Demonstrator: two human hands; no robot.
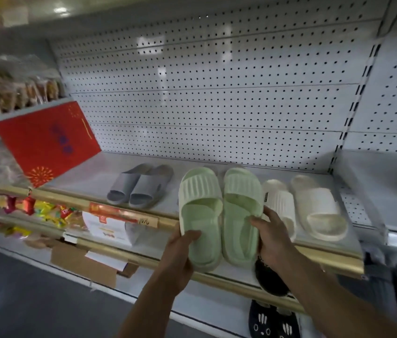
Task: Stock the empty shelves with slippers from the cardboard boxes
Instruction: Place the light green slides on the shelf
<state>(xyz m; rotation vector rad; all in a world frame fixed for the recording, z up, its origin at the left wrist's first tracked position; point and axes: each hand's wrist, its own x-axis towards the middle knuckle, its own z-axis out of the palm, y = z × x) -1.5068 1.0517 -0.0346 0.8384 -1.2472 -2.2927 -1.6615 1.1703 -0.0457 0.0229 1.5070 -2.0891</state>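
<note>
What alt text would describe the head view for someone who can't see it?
Both hands hold a pair of pale green slippers side by side over the shelf, left hand on one heel, right hand on the other. The pair sits between grey slippers and cream slippers already placed.

2 pale green slippers side by side, toes toward the pegboard, heels over the shelf edge.

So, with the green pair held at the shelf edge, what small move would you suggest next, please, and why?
Probably ease the green slippers forward and down into the gap between the grey pair and white pair; both hands, left hand and right hand, hold them over the shelf front.
</note>
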